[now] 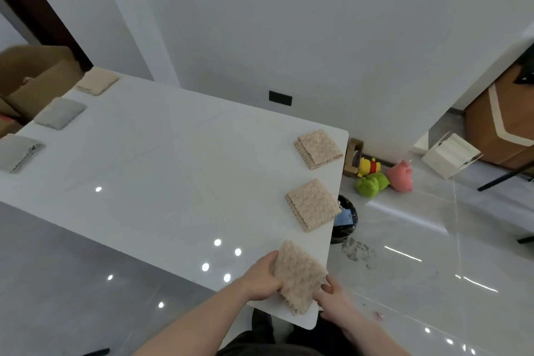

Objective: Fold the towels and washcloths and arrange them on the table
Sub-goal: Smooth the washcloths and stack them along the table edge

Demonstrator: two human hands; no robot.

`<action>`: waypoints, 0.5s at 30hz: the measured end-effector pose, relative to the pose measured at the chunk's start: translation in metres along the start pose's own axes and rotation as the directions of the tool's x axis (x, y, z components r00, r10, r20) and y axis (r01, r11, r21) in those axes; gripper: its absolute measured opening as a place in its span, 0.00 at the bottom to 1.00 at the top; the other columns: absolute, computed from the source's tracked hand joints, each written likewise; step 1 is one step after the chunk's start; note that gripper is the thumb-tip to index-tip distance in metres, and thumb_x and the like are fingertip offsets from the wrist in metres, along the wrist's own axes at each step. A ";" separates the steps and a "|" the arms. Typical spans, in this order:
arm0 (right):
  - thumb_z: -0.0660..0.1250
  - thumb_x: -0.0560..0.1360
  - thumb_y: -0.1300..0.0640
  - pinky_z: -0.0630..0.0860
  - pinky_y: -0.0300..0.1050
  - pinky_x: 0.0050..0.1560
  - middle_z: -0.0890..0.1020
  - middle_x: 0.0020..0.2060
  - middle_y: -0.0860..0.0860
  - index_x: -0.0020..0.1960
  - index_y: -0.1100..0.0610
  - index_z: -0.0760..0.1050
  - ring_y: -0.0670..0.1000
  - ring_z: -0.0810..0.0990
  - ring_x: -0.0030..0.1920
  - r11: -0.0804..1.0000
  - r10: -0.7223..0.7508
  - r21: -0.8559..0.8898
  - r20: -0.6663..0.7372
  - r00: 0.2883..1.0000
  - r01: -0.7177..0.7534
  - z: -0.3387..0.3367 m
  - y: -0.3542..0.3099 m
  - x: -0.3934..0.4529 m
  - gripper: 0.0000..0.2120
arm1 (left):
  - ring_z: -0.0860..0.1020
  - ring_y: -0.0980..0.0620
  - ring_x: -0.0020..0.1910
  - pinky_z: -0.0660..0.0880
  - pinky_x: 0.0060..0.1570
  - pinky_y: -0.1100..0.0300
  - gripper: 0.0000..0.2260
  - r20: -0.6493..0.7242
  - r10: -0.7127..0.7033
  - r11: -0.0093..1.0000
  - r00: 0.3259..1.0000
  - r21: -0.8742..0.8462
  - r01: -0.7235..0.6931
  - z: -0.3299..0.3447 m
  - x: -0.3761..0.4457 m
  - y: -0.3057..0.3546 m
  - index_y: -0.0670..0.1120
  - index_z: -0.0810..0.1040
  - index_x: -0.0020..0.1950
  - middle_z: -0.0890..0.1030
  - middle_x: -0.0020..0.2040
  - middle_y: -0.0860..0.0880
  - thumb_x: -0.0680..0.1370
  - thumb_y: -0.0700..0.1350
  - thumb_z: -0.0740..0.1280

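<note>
Head view: my left hand [264, 276] grips the left edge of the folded beige washcloth [297, 276] at the near right corner of the table [173, 167]; my right hand [332, 296] pinches its lower right edge. To finish well, I should square it in line with the 2 folded washcloths [313, 205] beyond (edges parallel). The black bin [345, 220] beside the table holds something blue, not identifiable.

Home room: plush toys [381, 178] on tiled floor [433, 240], white dining table [173, 153].
</note>
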State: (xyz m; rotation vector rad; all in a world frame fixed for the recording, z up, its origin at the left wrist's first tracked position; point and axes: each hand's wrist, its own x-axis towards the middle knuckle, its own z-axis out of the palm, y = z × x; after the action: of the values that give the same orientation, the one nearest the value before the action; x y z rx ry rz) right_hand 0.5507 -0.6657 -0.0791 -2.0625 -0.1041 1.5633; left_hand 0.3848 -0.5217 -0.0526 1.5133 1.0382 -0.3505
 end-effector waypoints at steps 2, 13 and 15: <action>0.72 0.60 0.50 0.79 0.46 0.42 0.83 0.60 0.50 0.76 0.44 0.66 0.50 0.80 0.44 0.999 -0.024 0.040 0.013 1.000 0.024 0.000 0.020 0.026 0.44 | 0.73 0.57 0.63 0.70 0.60 0.66 0.32 0.039 0.021 1.000 0.999 0.022 -0.022 -0.002 0.001 0.005 0.54 0.64 0.78 0.74 0.67 0.57 0.75 0.42 0.69; 0.69 0.69 0.51 0.80 0.43 0.50 0.80 0.59 0.42 0.70 0.40 0.69 0.47 0.80 0.51 0.997 -0.070 -0.041 0.019 0.997 0.070 0.010 -0.028 -0.031 0.30 | 0.72 0.54 0.65 0.71 0.64 0.62 0.37 0.125 -0.062 0.998 0.990 0.010 0.061 -0.013 0.002 -0.002 0.51 0.60 0.81 0.71 0.73 0.51 0.74 0.43 0.70; 0.69 0.64 0.48 0.80 0.52 0.62 0.79 0.65 0.43 0.75 0.40 0.68 0.48 0.81 0.59 0.991 -0.099 -0.089 0.035 0.994 0.102 0.001 -0.020 -0.015 0.38 | 0.73 0.53 0.64 0.71 0.60 0.62 0.35 0.127 -0.078 0.997 0.989 -0.002 0.079 -0.012 0.000 -0.002 0.51 0.59 0.81 0.70 0.74 0.48 0.76 0.43 0.69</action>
State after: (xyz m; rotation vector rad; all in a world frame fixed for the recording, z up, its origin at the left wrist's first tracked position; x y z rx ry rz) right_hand 0.5499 -0.6538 -0.0573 -2.0693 -0.2907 1.5543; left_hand 0.3790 -0.5108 -0.0514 1.4272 0.9987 -0.4916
